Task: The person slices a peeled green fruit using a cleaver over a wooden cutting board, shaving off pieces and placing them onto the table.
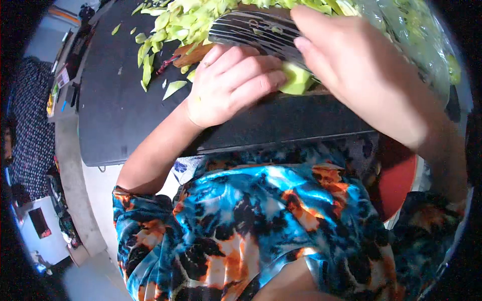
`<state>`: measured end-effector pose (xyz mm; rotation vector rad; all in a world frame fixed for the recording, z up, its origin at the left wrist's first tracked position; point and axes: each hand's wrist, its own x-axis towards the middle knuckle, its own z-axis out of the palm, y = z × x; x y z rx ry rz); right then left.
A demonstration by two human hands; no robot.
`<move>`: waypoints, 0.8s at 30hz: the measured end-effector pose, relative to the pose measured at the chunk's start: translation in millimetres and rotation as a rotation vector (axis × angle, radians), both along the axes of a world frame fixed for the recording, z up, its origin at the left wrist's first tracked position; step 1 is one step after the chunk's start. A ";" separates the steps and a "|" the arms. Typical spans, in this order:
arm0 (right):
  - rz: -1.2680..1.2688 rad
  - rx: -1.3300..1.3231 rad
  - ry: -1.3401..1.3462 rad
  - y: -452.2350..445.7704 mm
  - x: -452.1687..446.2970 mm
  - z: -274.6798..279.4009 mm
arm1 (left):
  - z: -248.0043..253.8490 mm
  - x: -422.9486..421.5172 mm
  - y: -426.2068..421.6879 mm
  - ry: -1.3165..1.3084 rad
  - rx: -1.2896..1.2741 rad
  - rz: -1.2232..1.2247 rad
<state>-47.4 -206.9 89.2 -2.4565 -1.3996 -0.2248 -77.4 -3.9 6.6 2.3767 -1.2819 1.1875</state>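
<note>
Nearest the camera, your blue, orange and black top (261, 215) fills the foreground at the edge of a black table (115, 105). At left, stray green slivers (174, 89) lie on the tabletop; beyond them spreads a heap of pale green slices (188, 20), and a wooden handle (193, 54) with a red cord juts out beside your left hand (236, 83). That hand's fingers curl down on a green chunk (296, 83), which sits just past the fingertips on the side toward your right hand. Tuck those tips back and let the knuckles guide the steel, since the broad streaked knife (256, 32) stands close along them. Your right hand (341, 55) appears closed around the knife's near end, its handle hidden; a firm grip and an upright blade should give even cuts. Short strokes suit so small a remnant, which could roll if pressed unevenly. At far right, a clear plastic bag (427, 45) lies near your forearm, best left well outside the stroke.
</note>
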 end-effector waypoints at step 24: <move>-0.142 -0.018 -0.117 19.3 6.3 -20.8 | 3.3 -11.3 -13.4 0.214 -0.114 0.102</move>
